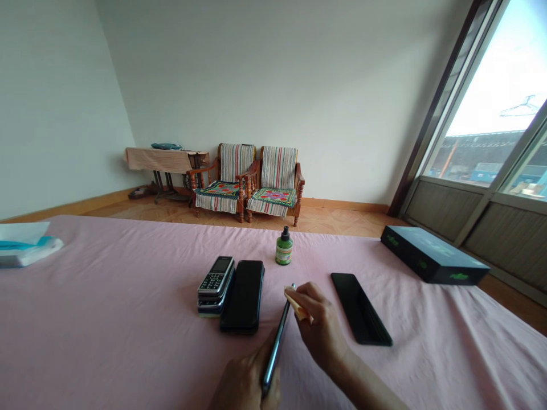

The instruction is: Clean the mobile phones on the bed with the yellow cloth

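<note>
L hand (245, 378) gripping phone (277, 341) edge-on; R hand (322, 324) pinching cloth (301, 312); hard rub w/ weak L grip could drop phone.

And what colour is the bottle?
The bottle is green with a black top, in the head view.

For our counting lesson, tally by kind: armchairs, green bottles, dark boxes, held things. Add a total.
Armchairs: 2
Green bottle: 1
Dark box: 1
Slim device in left hand: 1
Pale cloth in right hand: 1
Total: 6
</note>
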A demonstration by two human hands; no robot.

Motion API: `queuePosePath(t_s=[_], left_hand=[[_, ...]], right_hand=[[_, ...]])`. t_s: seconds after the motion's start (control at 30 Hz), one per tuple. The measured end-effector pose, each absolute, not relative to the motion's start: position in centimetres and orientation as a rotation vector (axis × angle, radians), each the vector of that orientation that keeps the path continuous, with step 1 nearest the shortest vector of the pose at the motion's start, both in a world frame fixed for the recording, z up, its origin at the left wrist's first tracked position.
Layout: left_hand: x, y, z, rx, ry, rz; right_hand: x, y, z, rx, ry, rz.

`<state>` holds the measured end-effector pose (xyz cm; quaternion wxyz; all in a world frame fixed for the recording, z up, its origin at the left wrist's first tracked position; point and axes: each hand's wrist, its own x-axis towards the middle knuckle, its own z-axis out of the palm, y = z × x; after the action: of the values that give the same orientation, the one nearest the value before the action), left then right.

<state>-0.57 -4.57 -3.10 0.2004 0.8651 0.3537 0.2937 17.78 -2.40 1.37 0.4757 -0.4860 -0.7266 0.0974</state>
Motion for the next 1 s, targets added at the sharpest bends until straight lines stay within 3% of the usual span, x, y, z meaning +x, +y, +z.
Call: queuePosePath(t_s=[1.0], left_hand=[[-0.6, -4.4, -3.3, 2.398, 0.925, 0.872]], right_hand=[[18.2, -2.0, 0.8, -1.231, -1.742, 0.257]])
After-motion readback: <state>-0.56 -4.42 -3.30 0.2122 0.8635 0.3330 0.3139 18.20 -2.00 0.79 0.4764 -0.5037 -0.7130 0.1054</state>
